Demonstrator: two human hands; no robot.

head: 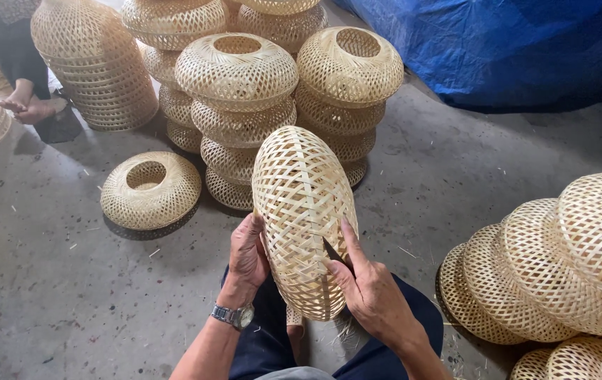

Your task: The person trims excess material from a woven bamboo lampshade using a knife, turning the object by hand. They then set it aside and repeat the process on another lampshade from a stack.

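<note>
A round woven bamboo shade (pixel 302 204) stands on its edge above my lap, its pale lattice facing me. My left hand (pixel 247 255), with a metal watch on the wrist, grips its left side. My right hand (pixel 368 285) presses against its lower right side, index finger stretched up along the weave, with what looks like a small dark blade (pixel 333 251) between thumb and shade. Loose bamboo strand ends (pixel 345 327) stick out under the shade.
Stacks of finished woven shades (pixel 237 112) stand ahead on the concrete floor, one single shade (pixel 150 190) to the left. A leaning row of shades (pixel 561 267) lies at right. Another person's feet (pixel 30 105) show top left. A blue tarpaulin (pixel 512 42) covers the top right.
</note>
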